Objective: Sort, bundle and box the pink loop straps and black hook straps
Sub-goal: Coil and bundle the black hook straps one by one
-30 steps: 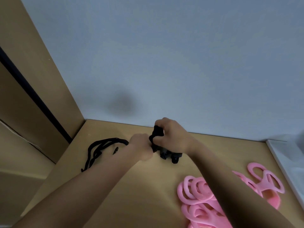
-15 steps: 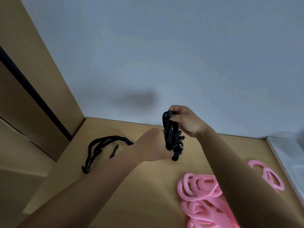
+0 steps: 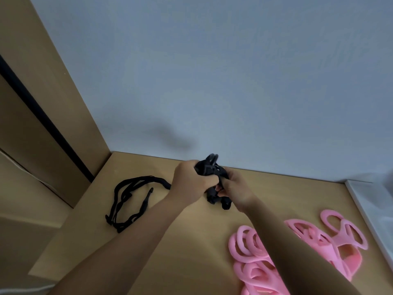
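Half a second ago the right hand [image 3: 236, 188] held the folded bundle of black hook straps [image 3: 209, 167] raised, with the left hand [image 3: 191, 179] below it. Now the bundle sits lower, at frame centre, close above the tan wooden worktop [image 3: 170, 241]. The left hand has moved up to grip its top. The right hand has dropped to the bundle's lower right, its fingers [image 3: 221, 191] pinching the lower end.

Left hand [image 3: 191, 179] wraps the black bundle [image 3: 207, 169], so its middle is buried under the fingers, and there's no counting the straps in there. Right hand [image 3: 236, 188] pinches lower down, fingertips lost in the dark folds. The loose black straps [image 3: 127, 199] slip behind the left wrist. The right forearm covers much of the pink loop straps [image 3: 255, 260], and that pile runs off the bottom edge. A white slab [image 3: 365, 201], blurry, is clipped at the right edge.
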The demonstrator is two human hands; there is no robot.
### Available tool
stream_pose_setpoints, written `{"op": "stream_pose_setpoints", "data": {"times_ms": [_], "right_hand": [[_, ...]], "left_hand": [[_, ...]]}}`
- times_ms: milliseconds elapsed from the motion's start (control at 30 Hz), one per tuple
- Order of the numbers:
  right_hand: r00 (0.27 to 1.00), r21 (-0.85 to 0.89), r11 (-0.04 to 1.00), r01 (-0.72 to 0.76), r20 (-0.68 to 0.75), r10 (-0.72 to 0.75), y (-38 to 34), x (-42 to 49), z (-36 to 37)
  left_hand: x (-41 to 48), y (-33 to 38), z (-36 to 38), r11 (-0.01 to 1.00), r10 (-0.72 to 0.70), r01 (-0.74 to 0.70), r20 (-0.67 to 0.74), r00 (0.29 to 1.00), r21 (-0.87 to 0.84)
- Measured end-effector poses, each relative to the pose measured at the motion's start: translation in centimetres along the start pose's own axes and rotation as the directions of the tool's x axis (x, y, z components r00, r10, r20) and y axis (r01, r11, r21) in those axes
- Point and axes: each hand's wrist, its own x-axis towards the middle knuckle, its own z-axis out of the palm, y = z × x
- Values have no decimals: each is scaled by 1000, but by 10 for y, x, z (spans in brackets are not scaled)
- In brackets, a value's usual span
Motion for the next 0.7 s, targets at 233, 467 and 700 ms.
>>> {"op": "stream_pose_setpoints", "data": {"times_ms": [233,467,700], "right_hand": [[919,-476,871,121,-277,-279,11,-13,26],[517,-918,72,390,153,-842,-5,-23,13],[524,-829,4,560,350,-776,-19,-27,7]], "left_hand": [[19,-24,-5,931,-343,329,-76,936,-157],[29,-28,-8,880,-351,304,67,934,366],[16,-21,13,494,-254,-132,288,923,859]]}}
